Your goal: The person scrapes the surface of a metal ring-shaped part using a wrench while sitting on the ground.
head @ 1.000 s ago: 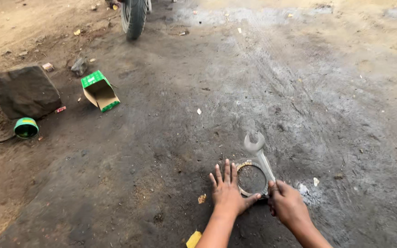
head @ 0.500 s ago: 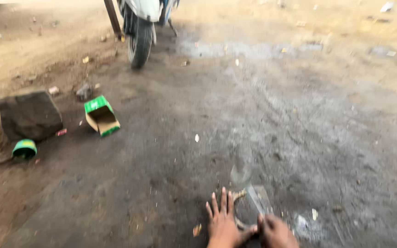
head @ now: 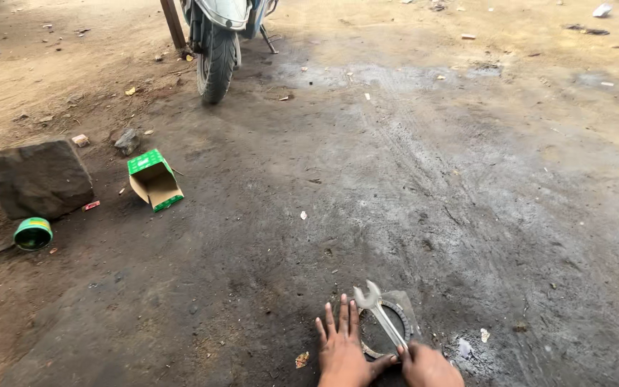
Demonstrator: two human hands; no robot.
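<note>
The left hand (head: pixel 343 351) lies flat with fingers spread on the ground, touching the left edge of the round metal ring (head: pixel 388 331) as if to steady it. The right hand (head: pixel 428 365) has its fingers closed around an open-ended wrench (head: pixel 380 315), whose head lies over the ring. Compared with half a second ago, the wrench is sharp rather than blurred, and the motorcycle wheel (head: pixel 216 61) sits further right.

This is an open-air roadside repair spot for motorbikes. The ground (head: pixel 266 236) is bare packed dirt, stained dark with oil and grease. A motorbike (head: pixel 218 43) stands at the far edge, its front tyre on the dirt. A spanner (head: pixel 380 315) lies across a metal ring (head: pixel 388 330) on the ground, and an open green cardboard box (head: pixel 153 179), a green tin (head: pixel 34 233) and a dark stone block (head: pixel 41 178) sit at the left.
</note>
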